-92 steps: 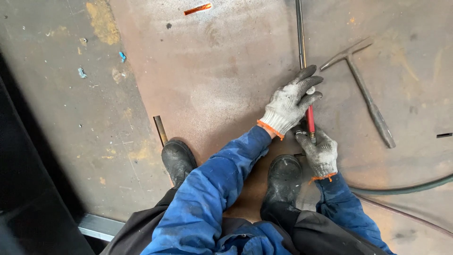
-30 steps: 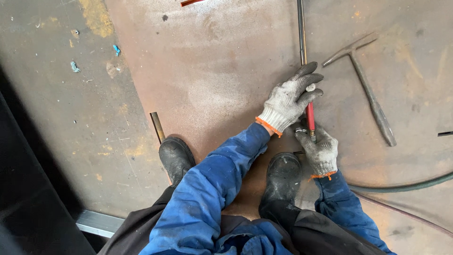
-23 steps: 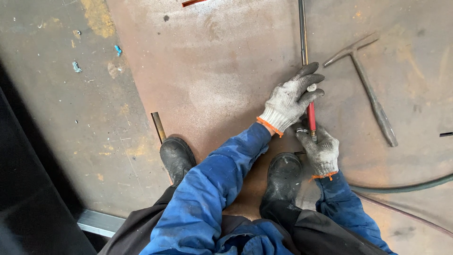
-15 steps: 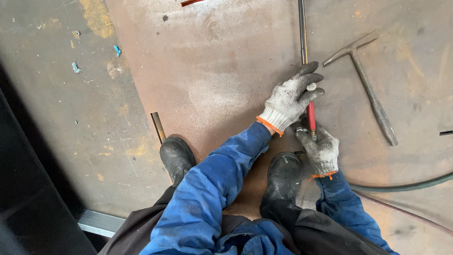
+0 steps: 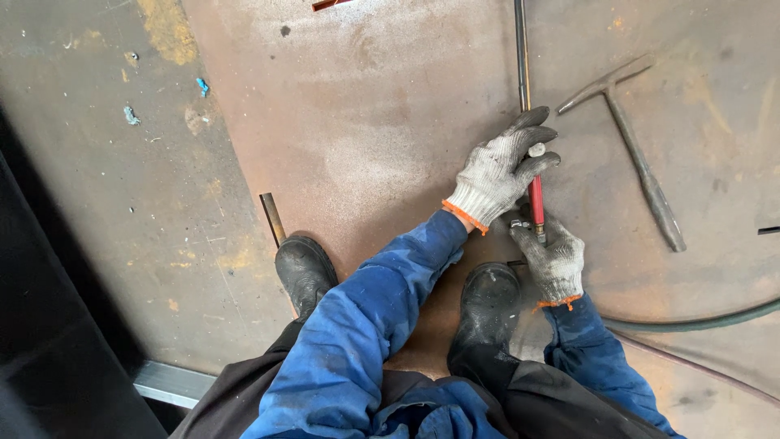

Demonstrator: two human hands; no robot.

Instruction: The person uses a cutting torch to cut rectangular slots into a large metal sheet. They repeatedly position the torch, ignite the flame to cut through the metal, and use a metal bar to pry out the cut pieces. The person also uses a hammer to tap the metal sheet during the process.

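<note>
Both gloved hands grip the red tool (image 5: 536,195), left hand (image 5: 502,169) above steadying, right hand (image 5: 554,260) below, its tip against the rod (image 5: 521,57) left of the hammer (image 5: 638,162).

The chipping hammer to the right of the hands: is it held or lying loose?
Lying loose. The chipping hammer rests flat on the steel plate, apart from both hands, which grip a red-handled tool.

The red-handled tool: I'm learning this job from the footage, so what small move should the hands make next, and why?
Probably draw the red-handled tool a little further along the seam, towards the person. Both gloved hands grip it: the left hand over its top, the right hand at its lower end. Its tip is hidden, so contact with the rusty steel plate is unclear.
</note>
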